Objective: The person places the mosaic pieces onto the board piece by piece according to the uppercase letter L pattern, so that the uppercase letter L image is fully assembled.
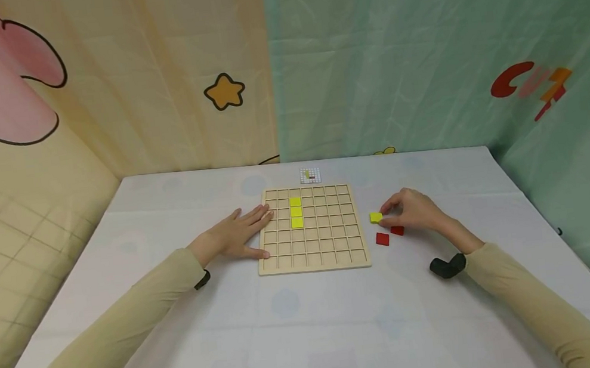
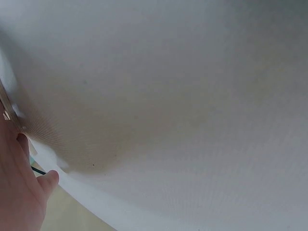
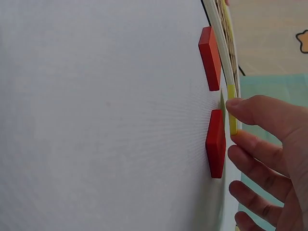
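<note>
Right hand (image 1: 412, 209) pinched a yellow tile (image 1: 375, 217) past the board's (image 1: 325, 229) right edge, pickup apparently; leftward carry seemed due; left hand (image 1: 238, 235), fingers apart

Four yellow tiles (image 1: 296, 212), two red tiles (image 1: 382, 239)

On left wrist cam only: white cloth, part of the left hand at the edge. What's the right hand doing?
Observer: Right hand pinches a yellow tile, off the right side of the grid board.
Operator: Anything sitting in the grid?
Observer: Yes, three yellow squares in adjoining cells of one column, shown in the head view.
Operator: Any other colour lying around?
Observer: Two red tiles on the white cloth, close to the right hand and apart from each other.
</note>
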### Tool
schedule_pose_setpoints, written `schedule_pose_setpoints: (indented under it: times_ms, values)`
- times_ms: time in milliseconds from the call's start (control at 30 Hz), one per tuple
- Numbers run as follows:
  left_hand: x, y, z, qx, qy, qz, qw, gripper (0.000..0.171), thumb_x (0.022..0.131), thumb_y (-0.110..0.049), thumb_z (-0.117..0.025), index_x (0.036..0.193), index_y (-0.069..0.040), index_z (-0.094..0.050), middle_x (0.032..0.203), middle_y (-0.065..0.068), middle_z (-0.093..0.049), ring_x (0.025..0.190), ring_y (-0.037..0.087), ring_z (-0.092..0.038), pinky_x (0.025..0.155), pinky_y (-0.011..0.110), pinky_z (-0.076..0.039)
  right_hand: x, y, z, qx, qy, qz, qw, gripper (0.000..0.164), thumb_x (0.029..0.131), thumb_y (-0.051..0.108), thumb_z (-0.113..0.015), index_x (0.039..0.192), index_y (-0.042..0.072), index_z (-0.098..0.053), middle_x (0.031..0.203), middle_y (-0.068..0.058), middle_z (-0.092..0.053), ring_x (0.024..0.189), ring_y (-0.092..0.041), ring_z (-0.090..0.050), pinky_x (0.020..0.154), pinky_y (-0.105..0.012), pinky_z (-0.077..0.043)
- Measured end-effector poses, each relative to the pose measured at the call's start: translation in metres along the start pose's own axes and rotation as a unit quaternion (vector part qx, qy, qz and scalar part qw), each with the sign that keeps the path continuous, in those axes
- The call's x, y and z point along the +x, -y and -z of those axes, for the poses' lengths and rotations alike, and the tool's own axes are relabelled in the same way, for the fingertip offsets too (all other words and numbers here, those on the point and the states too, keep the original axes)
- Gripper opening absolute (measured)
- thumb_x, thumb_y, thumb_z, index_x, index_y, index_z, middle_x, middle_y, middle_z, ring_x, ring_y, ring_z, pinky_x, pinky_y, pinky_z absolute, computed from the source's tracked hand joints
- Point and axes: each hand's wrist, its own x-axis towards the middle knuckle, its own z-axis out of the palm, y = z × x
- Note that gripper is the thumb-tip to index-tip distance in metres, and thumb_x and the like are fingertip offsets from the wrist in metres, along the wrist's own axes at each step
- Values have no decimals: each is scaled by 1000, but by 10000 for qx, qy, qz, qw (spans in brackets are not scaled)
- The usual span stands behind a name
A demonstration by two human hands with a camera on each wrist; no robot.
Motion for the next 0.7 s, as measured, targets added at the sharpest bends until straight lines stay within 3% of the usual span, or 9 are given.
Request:
schedule_pose_setpoints:
  times_ms: [700]
  values:
    - [0,-1,1,-2,54,56,10000,101,86,-72,-47,156,-15,-2,164,6,4,151,24,0,118,59,-7,13,43,-6,-63,-578,229,9980,29,74,35,-81,89,11,-77,83,0,-74,83,-20,-60,70,-32,-48]
